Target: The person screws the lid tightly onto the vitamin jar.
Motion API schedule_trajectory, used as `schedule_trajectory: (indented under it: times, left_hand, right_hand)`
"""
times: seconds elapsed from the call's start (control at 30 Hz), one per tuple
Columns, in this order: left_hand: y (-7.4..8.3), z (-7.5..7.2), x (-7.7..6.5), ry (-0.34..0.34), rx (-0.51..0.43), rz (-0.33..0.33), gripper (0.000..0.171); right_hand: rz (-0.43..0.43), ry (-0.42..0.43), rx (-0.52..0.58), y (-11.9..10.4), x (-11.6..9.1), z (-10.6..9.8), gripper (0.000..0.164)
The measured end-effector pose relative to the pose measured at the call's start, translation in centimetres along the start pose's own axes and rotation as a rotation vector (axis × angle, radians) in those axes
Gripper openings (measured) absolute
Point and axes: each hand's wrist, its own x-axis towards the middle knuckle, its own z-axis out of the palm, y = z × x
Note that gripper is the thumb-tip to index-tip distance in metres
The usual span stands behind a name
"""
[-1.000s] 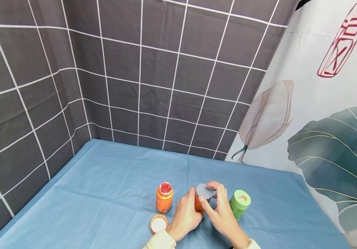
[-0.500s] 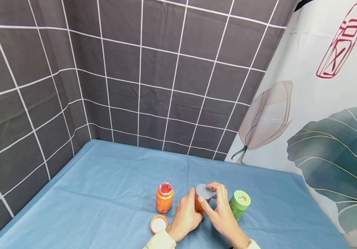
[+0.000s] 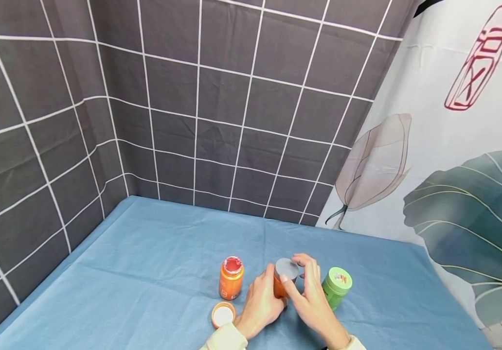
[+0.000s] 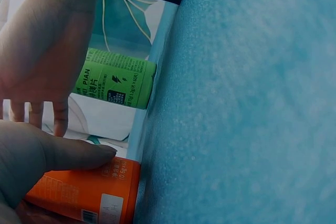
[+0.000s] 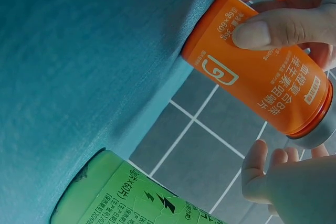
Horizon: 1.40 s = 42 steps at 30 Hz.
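Observation:
My left hand (image 3: 263,301) grips an orange tablet bottle (image 5: 262,82) with white lettering, its thumb lying along the label side in the right wrist view. The bottle stands with its base at the blue cloth. On top sits a smooth grey lid (image 3: 287,268). Thumb and fingers of my right hand (image 3: 314,299) pinch this lid from both sides in the head view. The right wrist view has those fingertips right at the lid's rim. A green bottle (image 3: 337,286) with a green lid stands just right of my right hand.
Left of my hands stands a second orange bottle (image 3: 231,287), uncapped, with its red inside visible. Its mouth has ragged white seal remnants. An orange cap (image 3: 223,315), white lining up, lies by my left wrist. Blue cloth (image 3: 146,272) covers the table, with a gridded backdrop (image 3: 224,92) behind.
My right thumb and fingers have shifted slightly on the grey lid. The left hand and its bottle, the uncapped bottle, the cap and the green bottle stay in place.

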Motion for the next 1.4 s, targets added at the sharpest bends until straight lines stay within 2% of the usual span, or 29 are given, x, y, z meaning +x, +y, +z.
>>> schedule_trajectory:
  times: [0.27, 0.73, 1.03, 1.13, 1.4]
  left_hand:
    - [0.0, 0.0, 0.0, 0.005, 0.009, -0.001, 0.047]
    - [0.0, 0.1, 0.0, 0.003, 0.017, -0.003, 0.046]
    - [0.0, 0.1, -0.1, 0.020, 0.021, 0.004, 0.045]
    - [0.0, 0.1, -0.1, 0.022, 0.022, 0.006, 0.044]
    - [-0.1, 0.1, 0.0, 0.017, 0.010, 0.019, 0.045]
  right_hand:
    - [-0.005, -0.049, 0.036, -0.3, 0.0, -0.2, 0.034]
    - [-0.039, -0.042, 0.046, 0.0, -0.1, -0.2, 0.036]
    - [-0.018, -0.036, 0.055, 0.0, 0.0, -0.1, 0.037]
    - [-0.013, -0.030, 0.056, -0.5, 0.1, -0.2, 0.036]
    - [-0.004, -0.001, 0.054, -3.9, 0.5, -1.2, 0.031]
